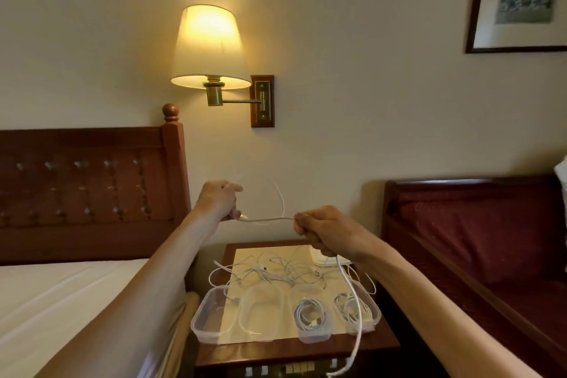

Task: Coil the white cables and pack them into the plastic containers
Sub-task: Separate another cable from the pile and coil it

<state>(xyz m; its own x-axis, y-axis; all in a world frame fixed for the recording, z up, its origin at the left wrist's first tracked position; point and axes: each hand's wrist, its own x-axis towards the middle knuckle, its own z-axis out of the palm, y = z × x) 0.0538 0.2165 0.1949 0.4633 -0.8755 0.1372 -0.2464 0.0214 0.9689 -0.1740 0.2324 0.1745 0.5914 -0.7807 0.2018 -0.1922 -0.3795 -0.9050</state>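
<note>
From the head camera, the person is holding one white cable (270,218) up in the air, above the bench (294,347). The left hand (219,198) is making a grip on one end of it, with a loop standing up beside the fingers. The right hand (322,232) is making a grip further along the same cable, and the long rest of it is hanging down past the front of the bench.

On the bench, four clear plastic containers (211,313) are sitting in a row. The two on the right are holding coiled cables (308,313). The two on the left are looking empty. Behind them a loose pile of cables (276,270) is lying in a tangle.

I think the coiling step is just getting going on this cable. Next, the right hand needs to be bringing more cable round to the left hand, loop after loop, keeping the loops small enough for a container.
</note>
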